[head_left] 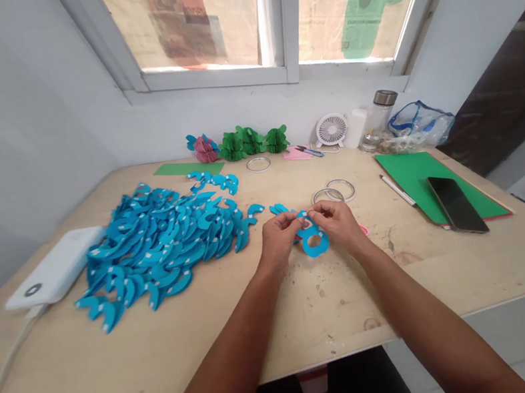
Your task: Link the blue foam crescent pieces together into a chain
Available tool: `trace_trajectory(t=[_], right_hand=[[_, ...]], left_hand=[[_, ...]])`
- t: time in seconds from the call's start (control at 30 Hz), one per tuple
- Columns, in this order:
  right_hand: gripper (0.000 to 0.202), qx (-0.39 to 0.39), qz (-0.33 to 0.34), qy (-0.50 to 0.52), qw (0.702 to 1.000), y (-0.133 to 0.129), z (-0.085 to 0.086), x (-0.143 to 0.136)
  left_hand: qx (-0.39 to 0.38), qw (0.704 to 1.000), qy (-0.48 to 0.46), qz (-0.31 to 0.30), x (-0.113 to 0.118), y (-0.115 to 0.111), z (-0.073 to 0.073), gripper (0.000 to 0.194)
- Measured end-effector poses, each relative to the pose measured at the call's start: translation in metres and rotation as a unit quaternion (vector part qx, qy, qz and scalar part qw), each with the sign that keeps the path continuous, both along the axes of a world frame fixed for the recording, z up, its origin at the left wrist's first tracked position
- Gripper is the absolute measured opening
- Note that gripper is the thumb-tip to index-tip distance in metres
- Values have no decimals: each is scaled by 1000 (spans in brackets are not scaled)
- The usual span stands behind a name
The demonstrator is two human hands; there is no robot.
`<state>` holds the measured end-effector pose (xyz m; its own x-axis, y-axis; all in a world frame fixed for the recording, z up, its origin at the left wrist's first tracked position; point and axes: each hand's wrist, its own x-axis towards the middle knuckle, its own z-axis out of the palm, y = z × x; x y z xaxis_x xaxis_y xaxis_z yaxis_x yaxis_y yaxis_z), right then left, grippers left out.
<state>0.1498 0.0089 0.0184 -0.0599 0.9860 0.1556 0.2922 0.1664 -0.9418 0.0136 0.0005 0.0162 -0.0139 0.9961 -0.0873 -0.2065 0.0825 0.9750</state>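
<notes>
Seen from above, two bare hands meet over a pale wooden bench [323,308], both pinched nearly closed, with the left hand [281,234] and right hand [335,221] gripping the upper end of a blue cut piece [308,233] between thumbs and fingers. The piece, formed like a figure eight with two holes, hangs toward the wearer, in front of the chest and near the middle of the bench. Its narrow bands look thin, so pulling the hands apart or pinching hard could crease or tear them. If the small white patches are sticky, as they may be, a crooked press could fix the curves out of line. A few loose blue pieces [279,209] lie just beyond the left hand, where a knuckle could nudge them; farther left, a sleeve or forearm swung wide could scatter the large blue heap [163,241] across the bench
</notes>
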Motion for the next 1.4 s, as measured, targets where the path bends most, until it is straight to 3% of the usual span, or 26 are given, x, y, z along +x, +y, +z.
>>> trace_trajectory(t=[0.3, 0.53, 0.77, 1.2, 1.4], right_hand=[[16, -7, 7, 1, 1000, 1, -3, 0], [18, 5, -7, -37, 999, 1, -6, -1], [17, 44, -17, -106, 993, 1, -5, -1], [16, 92, -51, -180, 978, -2, 1, -2], [15, 89, -83, -158, 980, -1, 1, 2]], left_hand=[[38, 998, 36, 25, 1, 3, -7, 10], [112, 973, 190, 62, -2, 3, -9, 9], [124, 961, 233, 82, -1, 1, -6, 8], [129, 961, 234, 76, -1, 1, -6, 8], [107, 976, 175, 75, -3, 5, -6, 6]])
